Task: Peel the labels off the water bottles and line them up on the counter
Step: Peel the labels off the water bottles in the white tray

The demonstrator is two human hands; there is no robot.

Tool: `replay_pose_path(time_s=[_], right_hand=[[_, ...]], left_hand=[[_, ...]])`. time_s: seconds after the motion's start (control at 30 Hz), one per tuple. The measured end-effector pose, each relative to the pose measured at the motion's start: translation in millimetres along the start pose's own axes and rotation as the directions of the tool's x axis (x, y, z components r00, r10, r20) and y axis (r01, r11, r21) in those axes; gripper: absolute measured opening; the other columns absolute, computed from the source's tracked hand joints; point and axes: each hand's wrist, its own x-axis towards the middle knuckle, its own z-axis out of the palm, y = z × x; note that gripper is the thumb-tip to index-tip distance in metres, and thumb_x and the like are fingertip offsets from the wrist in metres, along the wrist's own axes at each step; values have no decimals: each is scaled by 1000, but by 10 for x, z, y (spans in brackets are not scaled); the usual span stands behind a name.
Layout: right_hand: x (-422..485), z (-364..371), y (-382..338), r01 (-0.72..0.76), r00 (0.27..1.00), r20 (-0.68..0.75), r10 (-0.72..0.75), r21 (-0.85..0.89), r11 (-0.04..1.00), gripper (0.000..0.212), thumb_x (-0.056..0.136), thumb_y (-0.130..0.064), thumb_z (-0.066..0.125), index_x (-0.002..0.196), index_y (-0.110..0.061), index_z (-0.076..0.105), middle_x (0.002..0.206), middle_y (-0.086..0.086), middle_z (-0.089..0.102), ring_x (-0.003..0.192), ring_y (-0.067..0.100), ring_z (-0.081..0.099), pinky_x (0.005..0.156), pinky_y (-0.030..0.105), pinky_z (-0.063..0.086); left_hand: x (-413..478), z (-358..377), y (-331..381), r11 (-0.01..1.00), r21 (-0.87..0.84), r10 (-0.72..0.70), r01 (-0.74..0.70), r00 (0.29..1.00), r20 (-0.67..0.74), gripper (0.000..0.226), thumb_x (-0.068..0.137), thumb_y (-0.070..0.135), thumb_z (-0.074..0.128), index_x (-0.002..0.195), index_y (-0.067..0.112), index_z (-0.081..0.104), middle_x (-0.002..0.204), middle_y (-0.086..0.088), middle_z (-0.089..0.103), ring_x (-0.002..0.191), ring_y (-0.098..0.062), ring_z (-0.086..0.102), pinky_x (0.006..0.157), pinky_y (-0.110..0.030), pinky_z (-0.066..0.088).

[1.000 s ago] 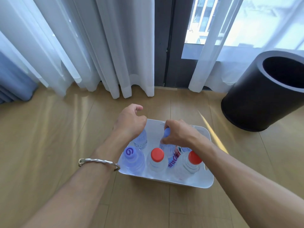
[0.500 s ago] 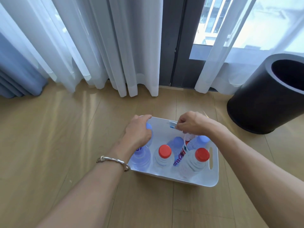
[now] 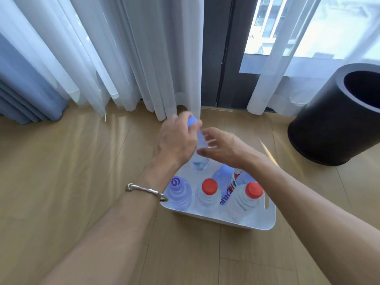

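A: Start at the left. What is there?

B: Blue and white curtains (image 3: 86, 58) hang down to the wooden floor (image 3: 61, 171), which is bare on that side. Then comes the left hand (image 3: 176, 140), with a metal bracelet (image 3: 145, 191) on its wrist. Its grip is closed round the neck of a clear bottle (image 3: 200, 159) with a pale blue cap, held above the far end of a white tub (image 3: 265, 225).

A: And the right hand (image 3: 222, 148)?

B: Just beside the bottle, fingers spread and curled toward its body. They are blurred, so I cannot tell whether they touch it.

A: What is left in the tub?

B: From the left: a bottle with a purple cap (image 3: 178, 192), a red-capped one (image 3: 207, 194), then another red-capped one (image 3: 246, 198) near the handle slot. Behind those a bottle or two more, and one shows printed label lettering (partly hidden, so I won't count them). A black bin (image 3: 324, 128) stands well apart on the right.

A: So which step is this?

B: I judge it early: one bottle is out of the tub and about to be stripped. No counter is in view, and nothing is lined up.

A: What does the next move call for?

B: Probably the left hand steadying the bottle while the right finds a label edge and pulls. I cannot make out a label on the lifted bottle, so check first.
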Motion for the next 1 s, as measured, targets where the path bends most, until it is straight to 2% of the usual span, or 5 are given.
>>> replay_pose_path(time_s=[0.1, 0.23, 0.5, 0.67, 1.0], right_hand=[[-42, -52, -91, 60, 995, -87, -46, 165, 984, 70, 79, -36, 75, 136, -34, 35, 107, -11, 56, 87, 4, 57, 58, 8, 45], [-82, -82, -79, 129, 981, -179, -76, 305, 944, 62, 67, -44, 82, 119, -31, 51, 101, -8, 68, 92, 10, 67, 79, 31, 56], [-106, -148, -280, 232, 961, -267, -65, 660, 714, 50, 92, -52, 47, 110, -7, 59, 99, 20, 67, 90, 35, 69, 82, 51, 57], [-82, -118, -321, 201, 957, -288, -46, 539, 818, 63, 94, -63, 31, 123, -11, 49, 108, 6, 57, 97, 17, 65, 87, 38, 56], [-114, 41, -302, 109, 993, -104, -57, 600, 792, 59, 101, -52, 21, 125, -13, 58, 114, 9, 68, 106, 21, 65, 94, 39, 52]], left_hand=[[74, -210, 244, 987, -130, 67, -96, 975, -210, 37, 97, 42, 40, 113, 14, 59, 110, -7, 59, 104, -24, 54, 89, -36, 43], [85, -332, 403, 951, -288, 23, -113, 954, -299, 38, 95, 49, 44, 110, 19, 62, 99, 2, 64, 91, -15, 58, 85, -32, 46], [-108, -251, 386, 683, -716, 49, 145, 969, 243, 36, 103, 38, 29, 109, 19, 60, 67, 16, 69, 64, 3, 68, 54, -16, 55], [-136, -201, 310, 721, -649, 12, 241, 933, 359, 60, 89, 65, 34, 131, 27, 55, 117, -3, 68, 106, -20, 67, 84, -40, 58], [-209, -179, 127, 493, -704, -258, 512, 858, 443, 51, 82, 50, 65, 115, 11, 64, 101, -6, 72, 95, -26, 69, 67, -35, 58]])
